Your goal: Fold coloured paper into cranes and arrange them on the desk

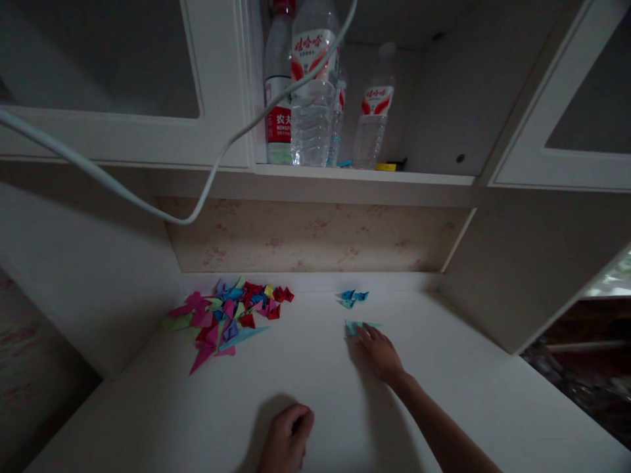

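My right hand point(377, 351) lies flat on the white desk point(483, 407), fingers stretched out, their tips touching a small teal folded paper piece point(353, 326). Just beyond it sits a little cluster of blue folded paper pieces point(352, 298). My left hand point(288, 437) rests near the front edge with its fingers curled in loosely; nothing shows inside it. To the left lies a pile of several folded paper pieces point(229, 315) in red, pink, purple, blue, green and yellow.
Above the desk, an open shelf holds three plastic water bottles point(313, 85) between white cabinet doors point(123, 79). A white cable point(148, 207) hangs across the upper left. A floral back panel point(315, 236) closes the desk's rear.
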A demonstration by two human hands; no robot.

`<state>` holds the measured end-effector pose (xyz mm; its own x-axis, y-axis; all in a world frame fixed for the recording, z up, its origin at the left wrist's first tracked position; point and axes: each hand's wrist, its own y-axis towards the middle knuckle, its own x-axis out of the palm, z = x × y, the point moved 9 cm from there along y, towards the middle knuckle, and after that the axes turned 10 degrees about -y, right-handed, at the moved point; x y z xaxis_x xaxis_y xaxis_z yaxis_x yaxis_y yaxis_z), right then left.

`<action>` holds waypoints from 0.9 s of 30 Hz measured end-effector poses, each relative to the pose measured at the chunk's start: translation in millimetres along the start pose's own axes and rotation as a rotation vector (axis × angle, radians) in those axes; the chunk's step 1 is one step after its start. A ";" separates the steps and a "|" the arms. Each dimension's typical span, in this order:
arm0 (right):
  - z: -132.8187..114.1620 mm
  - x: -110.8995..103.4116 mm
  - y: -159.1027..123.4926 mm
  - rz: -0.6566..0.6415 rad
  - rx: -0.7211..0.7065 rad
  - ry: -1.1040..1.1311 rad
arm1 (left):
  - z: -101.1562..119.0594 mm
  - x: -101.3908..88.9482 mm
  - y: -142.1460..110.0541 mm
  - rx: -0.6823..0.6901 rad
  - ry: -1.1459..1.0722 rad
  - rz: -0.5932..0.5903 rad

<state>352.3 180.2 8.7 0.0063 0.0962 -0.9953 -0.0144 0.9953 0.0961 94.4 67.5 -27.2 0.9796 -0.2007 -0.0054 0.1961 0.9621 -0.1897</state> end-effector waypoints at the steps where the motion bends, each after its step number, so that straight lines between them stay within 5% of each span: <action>1: -1.5 5.4 -3.0 -0.043 0.019 -0.028 | 1.9 -0.5 -1.3 0.006 0.001 0.007; 4: -4.3 16.8 -8.4 -0.142 0.050 -0.069 | 5.8 -0.5 -4.1 0.035 0.024 0.002; 11: -6.4 20.5 -12.5 -0.132 0.068 -0.062 | 4.7 1.2 -4.7 0.039 0.029 -0.029; 18: -11.7 -9.9 -21.1 0.091 0.075 0.078 | 4.5 2.3 -2.0 0.050 0.078 -0.038; 22: -44.1 -16.4 -51.4 0.135 0.118 0.548 | 3.0 1.7 -2.4 0.043 0.065 -0.012; 27: -127.3 25.5 -104.9 -0.015 -0.016 0.909 | -4.0 -3.0 -3.5 -0.002 -0.022 0.034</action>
<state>226.7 76.5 -27.7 -0.7842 0.0283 -0.6199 -0.0345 0.9954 0.0892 90.6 64.0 -30.5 0.9865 -0.1634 0.0092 0.1622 0.9681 -0.1912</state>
